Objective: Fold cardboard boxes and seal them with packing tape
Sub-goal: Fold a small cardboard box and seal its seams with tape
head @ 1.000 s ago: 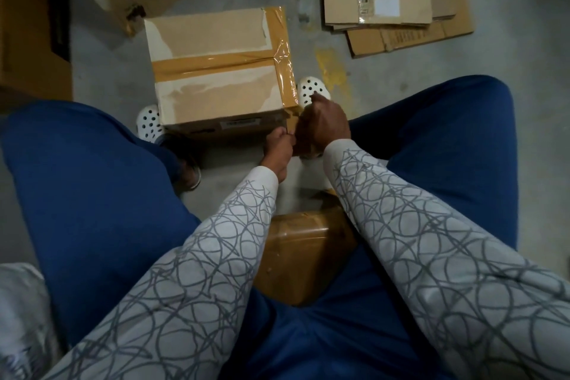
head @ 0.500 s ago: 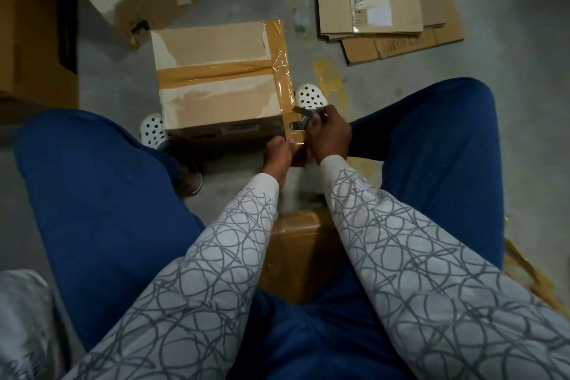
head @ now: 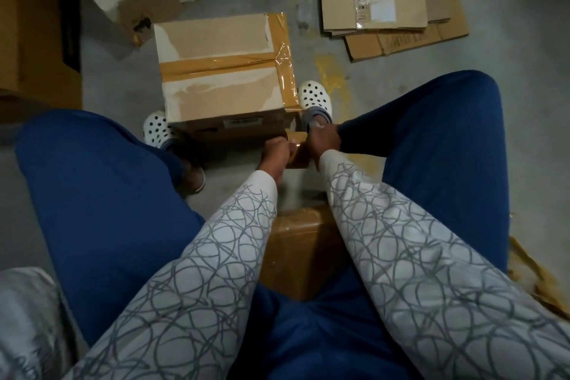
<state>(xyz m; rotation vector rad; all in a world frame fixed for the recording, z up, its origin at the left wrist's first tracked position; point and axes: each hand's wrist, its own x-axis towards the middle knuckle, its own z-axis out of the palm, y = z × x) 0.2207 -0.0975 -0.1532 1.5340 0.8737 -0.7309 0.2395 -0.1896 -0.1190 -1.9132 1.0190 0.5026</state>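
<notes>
Box [head: 222,86] sits on the floor [head: 401,108] at 12 o'clock, wedged between my shoes, probably so it cannot slide while I pull. Flaps are closed. Its long axis looks to run 9 to 3, with the seam strip along it. A second strip runs 12 to 6 down its 3 o'clock edge. Both hands are at its 5 o'clock corner. Left hand [head: 275,149] grip is closed, pinching the packing tape [head: 296,145]. Right hand [head: 324,140] is curled round the same tape, roll mostly hidden. Judgement: holding it taut to tear.
</notes>
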